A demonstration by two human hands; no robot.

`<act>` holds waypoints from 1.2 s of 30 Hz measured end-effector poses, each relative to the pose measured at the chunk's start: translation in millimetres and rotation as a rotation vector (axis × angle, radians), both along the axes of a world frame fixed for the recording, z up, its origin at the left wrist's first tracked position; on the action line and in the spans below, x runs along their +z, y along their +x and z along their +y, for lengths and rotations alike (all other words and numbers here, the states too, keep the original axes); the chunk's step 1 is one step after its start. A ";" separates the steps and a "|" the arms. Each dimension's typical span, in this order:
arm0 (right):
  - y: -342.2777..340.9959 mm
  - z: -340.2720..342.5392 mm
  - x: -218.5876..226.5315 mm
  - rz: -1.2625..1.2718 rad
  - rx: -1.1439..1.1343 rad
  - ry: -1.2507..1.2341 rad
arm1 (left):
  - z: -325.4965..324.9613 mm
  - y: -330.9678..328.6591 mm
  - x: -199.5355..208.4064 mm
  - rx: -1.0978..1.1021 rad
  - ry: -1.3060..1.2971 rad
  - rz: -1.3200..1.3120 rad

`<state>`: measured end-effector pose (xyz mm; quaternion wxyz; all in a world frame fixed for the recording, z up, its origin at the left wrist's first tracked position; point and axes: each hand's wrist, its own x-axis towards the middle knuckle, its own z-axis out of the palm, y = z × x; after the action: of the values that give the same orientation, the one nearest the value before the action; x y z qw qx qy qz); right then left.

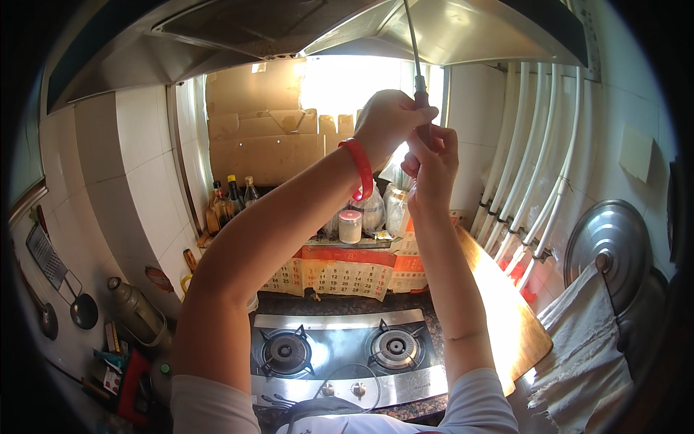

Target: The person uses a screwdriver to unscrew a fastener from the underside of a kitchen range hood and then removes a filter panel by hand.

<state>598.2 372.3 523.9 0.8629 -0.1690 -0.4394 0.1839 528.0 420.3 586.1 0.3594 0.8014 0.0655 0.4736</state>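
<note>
Both my arms are raised up toward the range hood [463,32]. A screwdriver [417,61] with a long thin metal shaft and a dark reddish handle stands nearly upright, its shaft rising past the hood's front and its tip cut off by the picture's top edge. Around the upper part of the handle my left hand [387,119] is closed, thumb and fingers pinching it. My right hand [435,170] grips the lower end of the handle just beneath, fingers curled. A red wristband [358,170] circles my left wrist.
Below my arms is a two-burner gas stove [340,354]. Bottles [235,197] and a lidded jar [350,227] line the ledge behind it. White pipes [538,159] run down the right wall, near a wooden board [506,311], a cloth [582,347] and a pot lid [607,246]. Utensils [47,257] hang at left.
</note>
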 end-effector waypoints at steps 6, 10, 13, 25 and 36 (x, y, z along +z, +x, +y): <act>0.7 -14.3 -4.1 0.029 0.490 0.023 | -13.1 2.7 -3.9 -0.064 -0.174 -0.069; 30.1 -6.6 -13.4 -0.132 0.633 0.010 | -15.6 3.4 -2.3 -0.093 -0.159 -0.025; 28.9 -5.7 -12.0 -0.140 0.546 0.040 | -4.5 2.8 -3.5 -0.217 -0.077 -0.053; -8.3 10.2 -8.3 -0.043 0.202 -0.021 | -0.6 -3.9 -7.2 -0.047 -0.214 0.017; 9.3 12.2 -21.7 -0.128 0.846 0.049 | 4.8 -6.8 -8.3 -0.098 -0.193 0.017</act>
<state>607.4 384.6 502.2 0.6864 0.0356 -0.5267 0.5001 521.2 425.1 577.9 0.4571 0.7692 0.0742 0.4402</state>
